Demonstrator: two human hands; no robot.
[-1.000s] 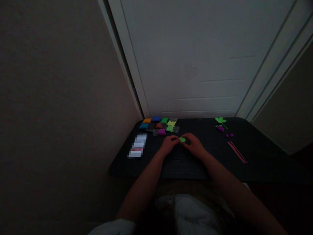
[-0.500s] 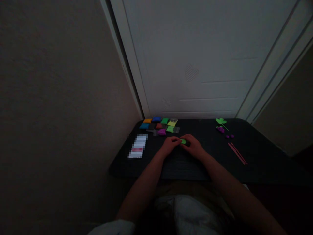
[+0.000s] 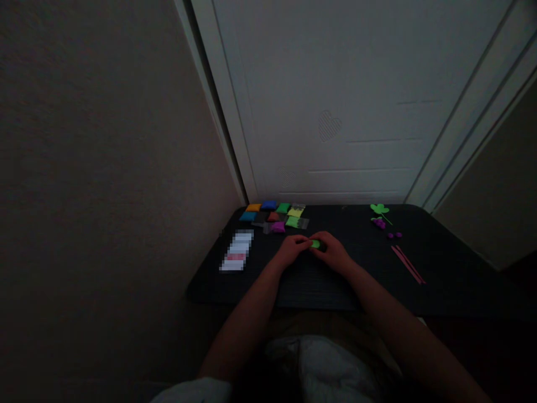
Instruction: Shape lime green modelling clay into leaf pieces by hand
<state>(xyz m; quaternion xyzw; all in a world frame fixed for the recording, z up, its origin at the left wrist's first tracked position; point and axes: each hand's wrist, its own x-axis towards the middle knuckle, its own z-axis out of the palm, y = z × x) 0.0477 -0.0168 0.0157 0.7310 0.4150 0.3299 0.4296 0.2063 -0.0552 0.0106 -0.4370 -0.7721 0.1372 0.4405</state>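
Observation:
A small lump of bright green clay sits between my two hands over the dark table. My left hand pinches its left side with curled fingers. My right hand closes on its right side, fingers bent around it. Both hands rest low near the tabletop in dim light.
Small coloured packets lie in rows at the table's far left. A blurred white card lies to the left. A green clay leaf with purple balls and thin pink sticks are at the right. A white door stands behind.
The hands have drawn closer together around the green clay, which now shows less between the fingers. Everything else on the table is unmoved.

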